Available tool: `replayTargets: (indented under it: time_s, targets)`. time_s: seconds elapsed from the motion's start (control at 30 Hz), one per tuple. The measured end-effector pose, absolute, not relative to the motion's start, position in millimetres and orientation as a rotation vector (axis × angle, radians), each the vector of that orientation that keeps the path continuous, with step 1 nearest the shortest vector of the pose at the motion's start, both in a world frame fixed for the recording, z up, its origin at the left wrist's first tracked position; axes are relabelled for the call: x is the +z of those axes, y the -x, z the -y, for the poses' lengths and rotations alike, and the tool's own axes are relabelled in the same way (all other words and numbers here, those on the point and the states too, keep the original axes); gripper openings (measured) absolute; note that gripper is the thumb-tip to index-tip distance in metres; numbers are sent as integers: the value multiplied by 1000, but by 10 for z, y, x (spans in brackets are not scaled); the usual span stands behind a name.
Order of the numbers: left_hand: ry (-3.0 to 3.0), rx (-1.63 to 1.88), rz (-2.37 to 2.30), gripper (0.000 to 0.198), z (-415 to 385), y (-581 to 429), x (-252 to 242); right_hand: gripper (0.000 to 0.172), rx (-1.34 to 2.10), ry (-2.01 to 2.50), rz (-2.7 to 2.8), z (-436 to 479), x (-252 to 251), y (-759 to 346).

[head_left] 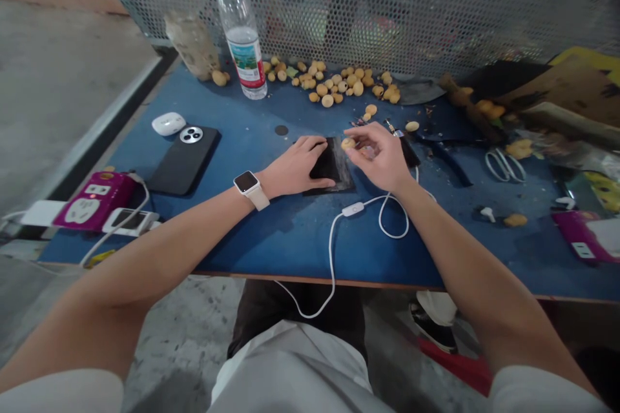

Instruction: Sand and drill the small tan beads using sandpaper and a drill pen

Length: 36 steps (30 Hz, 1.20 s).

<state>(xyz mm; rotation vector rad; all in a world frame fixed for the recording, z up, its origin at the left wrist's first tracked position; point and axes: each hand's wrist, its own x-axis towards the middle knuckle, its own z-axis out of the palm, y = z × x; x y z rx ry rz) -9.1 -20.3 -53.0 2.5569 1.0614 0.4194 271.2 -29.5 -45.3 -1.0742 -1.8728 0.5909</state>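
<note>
My left hand (303, 166), with a watch (247, 182) on its wrist, lies palm down with fingers spread over a dark flat pad (343, 168). To the right of the pad, my right hand (378, 151) pinches a small round yellowish-tan fruit (347, 144) between thumb and fingertips. The fruit is just above the pad's right edge. A white cable with an inline switch (353, 209) loops below my right hand. Partly hidden behind that hand is a small dark device (409, 150).
Many similar fruits (334, 85) lie along the perforated screen (411, 6). A water bottle (242, 45), a phone (186, 161), a white earbud case (168, 123) and a purple power strip (97, 197) are to the left. Dark-handled pliers (450, 164) and scissors (504, 166) lie right.
</note>
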Motion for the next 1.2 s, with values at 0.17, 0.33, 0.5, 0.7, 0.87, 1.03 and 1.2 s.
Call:
replayTargets:
  time_s: [0.17,0.33,0.5,0.7,0.87,1.03,1.2]
  targets:
    - [-2544,429,-1056,99,207,86,-525,26,466,1128,1977,309,-455,-2706]
    - [-2543,465,-1027,96,175,97,-574,27,468,1173,2024,298,-511,-2687]
    - [-2544,433,-1054,103,159,96,-581,20,492,1157,2066,313,-528,-2672]
    - [-2535,432,-1048,98,169,87,-559,24,453,1193,2170,240,-513,-2632]
    - [-2536,426,-1041,96,166,92,-542,14,490,1223,2294,229,-427,-2688]
    - [-2543,430,-1028,100,137,93,-550,18,504,1156,2363,176,-422,-2679]
    - [-2529,458,-1045,99,124,81,-558,16,465,1144,2317,100,-474,-2651]
